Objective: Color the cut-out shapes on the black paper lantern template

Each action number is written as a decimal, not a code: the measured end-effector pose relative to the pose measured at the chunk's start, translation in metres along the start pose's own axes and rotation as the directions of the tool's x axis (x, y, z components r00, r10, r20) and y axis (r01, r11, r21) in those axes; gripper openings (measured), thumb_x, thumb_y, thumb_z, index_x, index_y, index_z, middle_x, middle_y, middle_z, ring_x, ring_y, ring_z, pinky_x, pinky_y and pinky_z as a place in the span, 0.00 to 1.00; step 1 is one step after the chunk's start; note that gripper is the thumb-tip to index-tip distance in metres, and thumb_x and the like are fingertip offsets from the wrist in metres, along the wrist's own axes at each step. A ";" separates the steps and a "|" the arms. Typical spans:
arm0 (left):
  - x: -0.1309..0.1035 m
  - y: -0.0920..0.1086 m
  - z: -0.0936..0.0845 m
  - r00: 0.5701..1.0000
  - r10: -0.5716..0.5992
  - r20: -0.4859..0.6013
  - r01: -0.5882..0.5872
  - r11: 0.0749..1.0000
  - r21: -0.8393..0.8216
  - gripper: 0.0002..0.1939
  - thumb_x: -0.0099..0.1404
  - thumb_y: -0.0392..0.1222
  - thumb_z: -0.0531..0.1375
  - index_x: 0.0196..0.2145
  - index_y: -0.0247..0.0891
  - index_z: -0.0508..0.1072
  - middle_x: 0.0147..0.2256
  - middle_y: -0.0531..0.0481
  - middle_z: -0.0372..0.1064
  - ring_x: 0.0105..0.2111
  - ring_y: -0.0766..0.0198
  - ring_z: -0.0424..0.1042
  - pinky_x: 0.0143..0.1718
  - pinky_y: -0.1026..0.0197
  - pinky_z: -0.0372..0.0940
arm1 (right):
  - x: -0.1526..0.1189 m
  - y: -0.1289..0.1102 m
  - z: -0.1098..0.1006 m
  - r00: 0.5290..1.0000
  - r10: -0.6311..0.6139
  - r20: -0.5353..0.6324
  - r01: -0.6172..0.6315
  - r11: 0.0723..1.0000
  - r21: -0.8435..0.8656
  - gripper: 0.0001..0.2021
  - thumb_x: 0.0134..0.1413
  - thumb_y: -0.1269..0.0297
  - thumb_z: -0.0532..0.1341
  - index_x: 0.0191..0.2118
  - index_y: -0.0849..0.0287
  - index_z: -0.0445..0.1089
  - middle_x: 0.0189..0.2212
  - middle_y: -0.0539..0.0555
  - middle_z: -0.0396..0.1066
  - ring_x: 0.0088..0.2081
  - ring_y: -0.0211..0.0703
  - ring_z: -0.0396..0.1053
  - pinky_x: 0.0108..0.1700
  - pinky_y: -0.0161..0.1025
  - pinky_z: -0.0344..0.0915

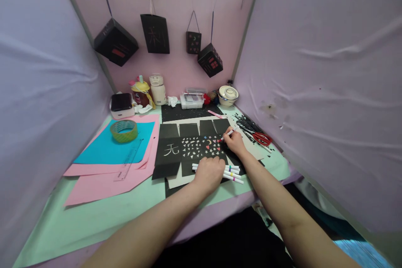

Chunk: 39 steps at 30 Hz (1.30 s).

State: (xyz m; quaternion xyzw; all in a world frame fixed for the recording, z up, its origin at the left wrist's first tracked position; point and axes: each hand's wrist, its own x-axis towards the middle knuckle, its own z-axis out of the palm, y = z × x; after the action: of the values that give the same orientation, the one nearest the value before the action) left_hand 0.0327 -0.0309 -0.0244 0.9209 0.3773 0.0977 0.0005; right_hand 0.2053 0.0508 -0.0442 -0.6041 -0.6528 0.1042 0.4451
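A black paper cutout (168, 150) with flaps lies on a pale sheet, showing white star, heart, moon and triangle shapes and a written character. Some of the hearts, stars and the moon are coloured red, blue or yellow. My right hand (235, 142) is closed on a white marker (230, 132), its tip down at the shapes on the right. Resting on the lower part of the cutout, my left hand (210, 172) is closed around several white markers (233, 174) with coloured bands, which stick out on both sides.
Red-handled scissors (262, 138) and black scraps (248, 123) lie to the right. On the left are blue paper (103, 146), pink paper (103, 188), a tape roll (123, 131) and a clear ruler (129, 159). Black paper lanterns (116, 42) hang behind; bottles (158, 92) stand below.
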 end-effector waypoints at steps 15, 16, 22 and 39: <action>0.000 0.001 -0.002 1.000 -0.002 0.017 0.002 1.000 0.013 0.07 0.60 0.30 0.48 0.31 0.34 0.66 0.31 0.43 0.67 0.31 0.58 0.67 0.32 0.56 0.57 | 0.000 -0.001 -0.001 1.000 0.001 -0.001 -0.001 1.000 0.004 0.06 0.46 0.64 0.52 0.22 0.56 0.56 0.14 0.46 0.60 0.20 0.37 0.58 0.25 0.34 0.54; 0.000 0.001 -0.002 1.000 -0.002 0.016 0.002 1.000 0.010 0.07 0.60 0.30 0.48 0.31 0.34 0.65 0.31 0.43 0.67 0.31 0.58 0.67 0.32 0.56 0.57 | 0.000 -0.001 -0.001 1.000 -0.001 0.003 0.001 1.000 0.007 0.06 0.47 0.64 0.52 0.22 0.56 0.56 0.14 0.46 0.60 0.19 0.37 0.58 0.25 0.34 0.54; 0.000 0.000 0.000 1.000 -0.005 0.006 0.005 1.000 -0.001 0.07 0.60 0.31 0.49 0.30 0.34 0.65 0.31 0.43 0.67 0.31 0.58 0.67 0.32 0.56 0.57 | 0.000 -0.001 -0.001 1.000 -0.008 -0.029 0.007 1.000 -0.016 0.06 0.47 0.64 0.52 0.23 0.56 0.57 0.16 0.47 0.60 0.20 0.38 0.58 0.26 0.34 0.54; 0.000 -0.001 0.004 1.000 0.012 -0.025 -0.011 1.000 0.023 0.06 0.60 0.31 0.49 0.30 0.35 0.65 0.30 0.45 0.67 0.29 0.57 0.67 0.30 0.56 0.57 | -0.001 -0.001 0.000 1.000 -0.015 0.005 0.015 1.000 0.002 0.06 0.49 0.63 0.52 0.24 0.56 0.57 0.16 0.46 0.61 0.21 0.37 0.59 0.27 0.34 0.54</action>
State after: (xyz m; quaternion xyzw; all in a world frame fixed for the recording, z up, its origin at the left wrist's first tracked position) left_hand 0.0328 -0.0294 -0.0285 0.9217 0.3731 0.1049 -0.0151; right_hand 0.2041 0.0500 -0.0438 -0.5986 -0.6582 0.1031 0.4448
